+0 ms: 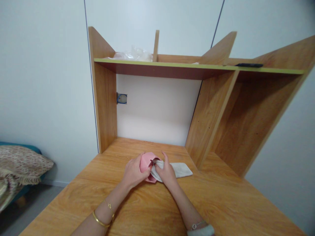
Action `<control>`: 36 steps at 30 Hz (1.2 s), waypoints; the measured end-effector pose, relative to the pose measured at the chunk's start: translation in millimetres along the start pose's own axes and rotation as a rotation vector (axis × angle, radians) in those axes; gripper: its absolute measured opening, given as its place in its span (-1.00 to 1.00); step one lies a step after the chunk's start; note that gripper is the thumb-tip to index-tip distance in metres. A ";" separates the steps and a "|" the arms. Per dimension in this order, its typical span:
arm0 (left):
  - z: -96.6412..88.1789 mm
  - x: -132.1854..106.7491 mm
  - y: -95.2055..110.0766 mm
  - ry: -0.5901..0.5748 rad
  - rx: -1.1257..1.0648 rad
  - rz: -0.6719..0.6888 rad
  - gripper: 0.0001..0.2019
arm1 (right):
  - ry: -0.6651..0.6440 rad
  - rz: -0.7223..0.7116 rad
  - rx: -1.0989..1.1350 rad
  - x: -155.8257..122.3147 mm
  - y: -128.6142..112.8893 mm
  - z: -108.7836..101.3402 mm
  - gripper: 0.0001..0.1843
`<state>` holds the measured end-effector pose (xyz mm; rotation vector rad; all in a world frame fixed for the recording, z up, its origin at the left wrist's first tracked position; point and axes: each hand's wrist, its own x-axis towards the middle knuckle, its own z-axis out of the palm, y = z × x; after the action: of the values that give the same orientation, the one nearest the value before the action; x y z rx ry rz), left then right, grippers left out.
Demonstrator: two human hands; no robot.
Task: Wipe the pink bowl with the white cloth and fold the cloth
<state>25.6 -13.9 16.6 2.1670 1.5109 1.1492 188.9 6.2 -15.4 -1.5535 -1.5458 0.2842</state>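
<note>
My left hand (134, 172) is wrapped round a small pink bowl-like thing (145, 163), tilted on its side on the wooden desk (152, 209). My right hand (166, 172) is closed on a light grey cloth (180, 169) and presses part of it into the pink thing's opening. The other end of the cloth lies flat on the desk to the right of my hands. Gold bangles sit on my left wrist and a bracelet on my right wrist.
A wooden hutch with side panels (104, 98) and an upper shelf (197, 67) stands at the back of the desk. Clear plastic (134, 54) lies on the shelf at left, a dark flat object (248, 65) at right. A bed with a patterned cover (17, 167) is at far left.
</note>
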 end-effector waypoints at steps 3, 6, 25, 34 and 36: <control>2.1 2.7 -5.6 0.019 -0.132 -0.042 -0.36 | 0.036 -0.021 0.168 -0.6 3.5 4.5 -0.34; 9.3 5.2 -10.1 0.022 -0.343 -0.110 -0.24 | 0.102 0.002 0.264 -0.7 4.4 6.1 -0.35; -6.8 -0.9 5.0 -0.034 0.058 -0.055 -0.35 | 0.040 0.119 -0.087 2.4 -11.1 -8.6 -0.18; -6.2 1.9 0.1 -0.087 -0.016 -0.041 -0.38 | 0.048 0.003 0.134 -0.8 -1.7 -5.2 -0.31; -3.4 3.1 -2.7 -0.066 -0.105 -0.046 -0.35 | 0.116 0.036 0.183 -0.4 -1.2 -4.4 -0.33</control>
<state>21.8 -10.8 18.6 2.0693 1.4320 1.1060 191.2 3.8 -12.1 -1.4307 -1.3643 0.3404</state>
